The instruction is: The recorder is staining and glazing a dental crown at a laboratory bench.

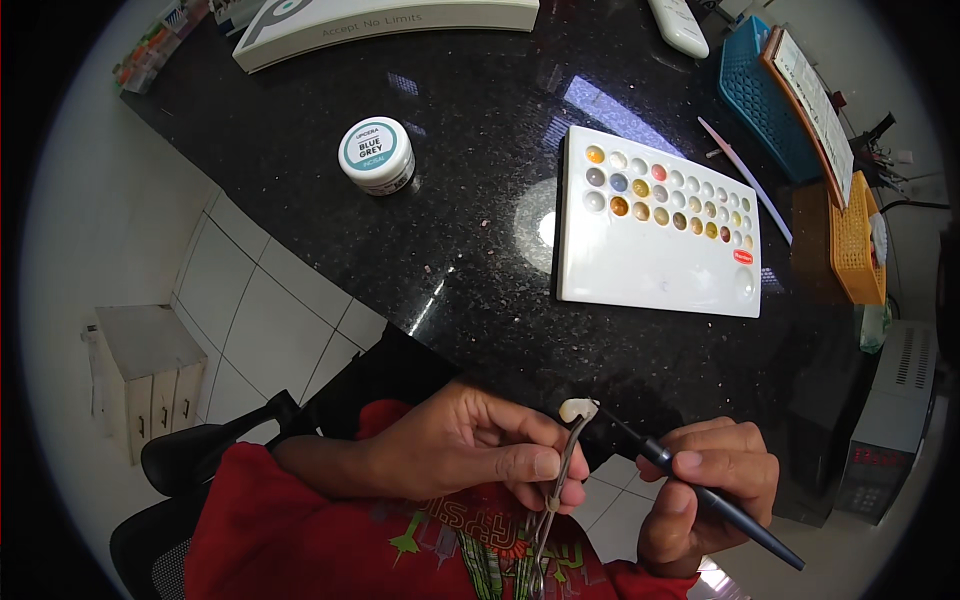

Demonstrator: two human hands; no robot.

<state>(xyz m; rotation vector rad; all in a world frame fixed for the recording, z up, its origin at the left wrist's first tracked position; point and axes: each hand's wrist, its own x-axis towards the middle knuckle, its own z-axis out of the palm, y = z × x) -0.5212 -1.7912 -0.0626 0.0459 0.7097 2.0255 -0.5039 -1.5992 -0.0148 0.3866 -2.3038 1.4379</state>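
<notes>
In the head view my left hand is closed on long metal forceps, held upright near the table's front edge. A small cream-white piece sits at the forceps' upper tips. My right hand is closed on a slim dark-handled brush, whose fine tip reaches up-left beside the white piece; whether they touch I cannot tell. Beyond my hands lies a white palette with rows of small coloured wells. A white jar with a teal-and-white lid stands to its left on the black speckled table.
A white box, a white device, a pale strip, blue and yellow baskets sit around the table's back and right. A grey machine stands at right, a small cabinet at left, my chair below it.
</notes>
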